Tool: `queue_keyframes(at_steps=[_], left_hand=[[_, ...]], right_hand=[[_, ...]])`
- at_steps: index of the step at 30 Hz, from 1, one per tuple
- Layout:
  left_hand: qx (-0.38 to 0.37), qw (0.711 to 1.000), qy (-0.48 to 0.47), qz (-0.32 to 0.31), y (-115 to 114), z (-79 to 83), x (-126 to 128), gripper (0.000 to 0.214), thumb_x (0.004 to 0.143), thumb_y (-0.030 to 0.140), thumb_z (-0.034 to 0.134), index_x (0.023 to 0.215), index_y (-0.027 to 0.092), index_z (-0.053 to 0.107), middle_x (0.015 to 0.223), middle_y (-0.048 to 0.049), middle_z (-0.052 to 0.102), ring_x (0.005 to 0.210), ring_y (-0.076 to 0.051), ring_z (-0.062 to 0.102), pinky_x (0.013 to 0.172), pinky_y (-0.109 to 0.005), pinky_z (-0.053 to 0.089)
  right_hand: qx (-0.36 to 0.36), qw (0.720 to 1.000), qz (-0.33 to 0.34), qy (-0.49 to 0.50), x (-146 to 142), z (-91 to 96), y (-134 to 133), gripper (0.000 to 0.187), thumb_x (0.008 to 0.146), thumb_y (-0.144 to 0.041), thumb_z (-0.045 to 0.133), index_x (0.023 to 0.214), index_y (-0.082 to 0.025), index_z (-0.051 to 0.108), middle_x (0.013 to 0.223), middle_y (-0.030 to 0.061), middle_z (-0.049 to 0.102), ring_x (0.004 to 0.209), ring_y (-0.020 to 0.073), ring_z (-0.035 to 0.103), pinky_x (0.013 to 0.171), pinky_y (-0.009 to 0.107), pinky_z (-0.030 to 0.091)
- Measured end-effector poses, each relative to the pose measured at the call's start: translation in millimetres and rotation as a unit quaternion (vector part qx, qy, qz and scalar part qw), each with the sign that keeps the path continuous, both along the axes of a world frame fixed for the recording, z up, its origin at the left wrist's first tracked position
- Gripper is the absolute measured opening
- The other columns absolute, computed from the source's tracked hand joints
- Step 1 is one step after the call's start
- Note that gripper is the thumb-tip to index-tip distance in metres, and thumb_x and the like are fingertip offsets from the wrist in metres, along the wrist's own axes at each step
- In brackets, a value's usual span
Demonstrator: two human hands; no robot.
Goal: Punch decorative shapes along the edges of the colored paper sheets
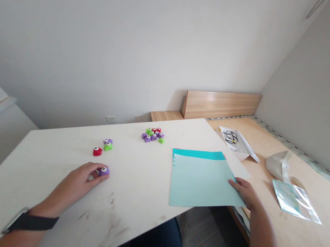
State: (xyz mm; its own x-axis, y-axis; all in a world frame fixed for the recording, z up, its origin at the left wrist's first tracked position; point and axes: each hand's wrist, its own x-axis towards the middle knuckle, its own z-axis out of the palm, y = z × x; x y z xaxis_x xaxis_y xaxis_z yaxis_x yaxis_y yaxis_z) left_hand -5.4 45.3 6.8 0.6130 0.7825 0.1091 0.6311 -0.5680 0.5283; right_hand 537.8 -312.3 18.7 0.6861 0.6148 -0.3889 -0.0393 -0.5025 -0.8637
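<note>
My left hand (pixel 81 181) rests on the white table (pixel 46 188) with its fingers closed around a small purple punch-like piece (pixel 103 170) that has an eye on top. A red piece (pixel 97 151), a green one (pixel 108 146) and a purple one sit just beyond it. Further back lies a cluster of several purple, green and red pieces (pixel 154 134). My right hand (pixel 244 191) pinches the right edge of a stack of pale blue and teal paper sheets (pixel 202 178) lying at the table's right edge.
To the right is a wooden bed frame (pixel 306 244) with a headboard (pixel 220 104). On it lie a white box with black cables (pixel 234 141), a grey crumpled bag (pixel 278 165) and a clear plastic sleeve (pixel 296 201). White walls stand behind.
</note>
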Motion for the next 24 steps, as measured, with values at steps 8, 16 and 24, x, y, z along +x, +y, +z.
queue_keyframes(at_steps=[8,16,24], left_hand=[[-0.004,1.0,0.013,0.016,-9,4.3,-20,0.049,0.088,0.061,0.056,0.113,0.02,0.069,0.109,-0.01,0.069,0.095,-0.026,0.066,0.085,-0.034,0.051],[0.036,0.994,0.077,0.068,-19,9.0,-45,0.039,0.091,0.052,0.053,0.112,0.023,0.068,0.104,-0.0074,0.068,0.091,-0.025,0.065,0.082,-0.034,0.05],[0.106,0.982,0.101,0.117,-21,19.7,-71,0.039,0.093,0.051,0.054,0.114,0.022,0.067,0.11,-0.0102,0.067,0.106,-0.03,0.061,0.094,-0.041,0.046]], right_hand=[[0.014,0.988,0.151,0.005,-55,9.0,54,0.043,0.076,-0.058,0.07,0.092,-0.018,0.07,0.08,0.0058,0.074,0.068,0.0231,0.067,0.061,0.031,0.051],[0.018,0.967,0.243,-0.071,-159,7.4,126,0.046,0.082,-0.063,0.06,0.089,-0.018,0.068,0.076,0.005,0.071,0.072,0.023,0.065,0.062,0.029,0.048],[0.032,0.942,0.333,-0.011,-200,7.8,163,0.042,0.078,-0.057,0.068,0.092,-0.018,0.068,0.079,0.0059,0.072,0.073,0.023,0.066,0.062,0.029,0.049]])
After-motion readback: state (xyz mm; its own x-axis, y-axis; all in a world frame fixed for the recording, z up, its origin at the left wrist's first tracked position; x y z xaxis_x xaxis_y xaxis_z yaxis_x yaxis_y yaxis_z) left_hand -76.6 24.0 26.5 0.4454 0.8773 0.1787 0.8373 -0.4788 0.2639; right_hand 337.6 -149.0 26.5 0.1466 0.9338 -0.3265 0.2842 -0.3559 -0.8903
